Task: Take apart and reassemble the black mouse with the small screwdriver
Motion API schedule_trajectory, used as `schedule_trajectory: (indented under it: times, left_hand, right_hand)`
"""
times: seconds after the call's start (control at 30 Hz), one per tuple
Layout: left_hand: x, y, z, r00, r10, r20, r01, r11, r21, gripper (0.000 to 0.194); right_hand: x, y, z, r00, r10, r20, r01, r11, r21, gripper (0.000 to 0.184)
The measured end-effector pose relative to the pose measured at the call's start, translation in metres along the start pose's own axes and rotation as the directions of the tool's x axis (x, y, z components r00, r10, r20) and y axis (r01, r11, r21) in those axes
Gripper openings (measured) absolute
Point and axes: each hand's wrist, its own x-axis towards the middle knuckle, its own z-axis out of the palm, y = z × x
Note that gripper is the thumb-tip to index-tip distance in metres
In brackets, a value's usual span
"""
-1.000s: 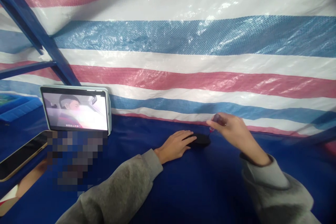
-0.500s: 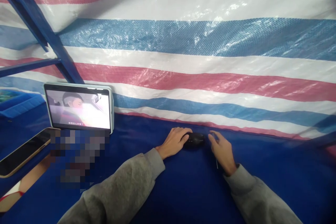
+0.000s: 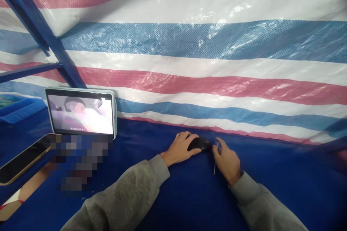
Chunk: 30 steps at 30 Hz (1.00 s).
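A black computer mouse (image 3: 204, 144) lies on the blue tabletop, and my left hand (image 3: 183, 147) is wrapped round its left end, thumb along the near side. Just right of the mouse, my right hand (image 3: 227, 158) pinches a slim tool (image 3: 215, 166) between thumb and forefinger. A thin metal shaft sticks out of that grip toward me, and a clear bluish part shows between the fingertips. The rest of the tool is hidden, so its exact kind cannot be told. My right fingertips are very close to the mouse's right end; whether they touch is unclear.
On the left a tablet (image 3: 81, 113) stands upright, playing a video. A phone (image 3: 25, 158) lies nearer, by a pixelated patch. A blue tray (image 3: 24, 110) sits at far left. Behind hang striped plastic sheeting (image 3: 189, 39) and a blue metal frame (image 3: 40, 25). Part of a person's limb (image 3: 36, 184) shows lower left.
My right hand has moved slightly left and down, closer to the mouse, and the tool's shaft has shifted left with it. My left thumb has moved from the mouse's top to its near side.
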Motion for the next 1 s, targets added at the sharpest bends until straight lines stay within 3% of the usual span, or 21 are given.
schedule_trajectory:
  times: [0.23, 0.43, 0.57, 0.73, 0.83, 1.0]
  left_hand:
    - [0.000, -0.005, 0.002, 0.999, 0.045, -0.006, -0.045, 0.997, -0.060, 0.045]
    - [0.000, -0.004, 0.000, 0.998, 0.065, -0.022, -0.066, 0.995, -0.071, 0.037]
    - [-0.002, 0.000, -0.003, 0.994, 0.020, -0.108, -0.026, 0.999, -0.047, 0.030]
    - [-0.005, 0.003, 0.000, 0.987, 0.021, -0.160, -0.023, 1.000, -0.011, 0.025]
    - [-0.006, 0.003, 0.002, 0.983, 0.021, -0.183, -0.025, 1.000, -0.016, 0.024]
    - [-0.005, -0.001, 0.004, 0.976, 0.035, -0.214, -0.041, 0.999, -0.025, 0.020]
  right_hand:
    - [-0.001, 0.006, 0.003, 0.998, -0.064, 0.001, 0.064, 0.998, 0.018, 0.044]
    - [0.000, 0.013, 0.012, 0.962, -0.186, -0.199, 0.221, 0.960, 0.173, 0.038]
    - [0.000, 0.015, 0.016, 0.938, -0.220, -0.268, 0.276, 0.942, 0.193, 0.034]
    - [-0.001, 0.011, 0.014, 0.831, -0.391, -0.397, 0.497, 0.841, 0.212, 0.033]
    - [-0.001, 0.010, 0.016, 0.790, -0.491, -0.368, 0.586, 0.781, 0.217, 0.034]
    - [0.000, 0.013, 0.020, 0.816, -0.520, -0.252, 0.576, 0.767, 0.283, 0.038]
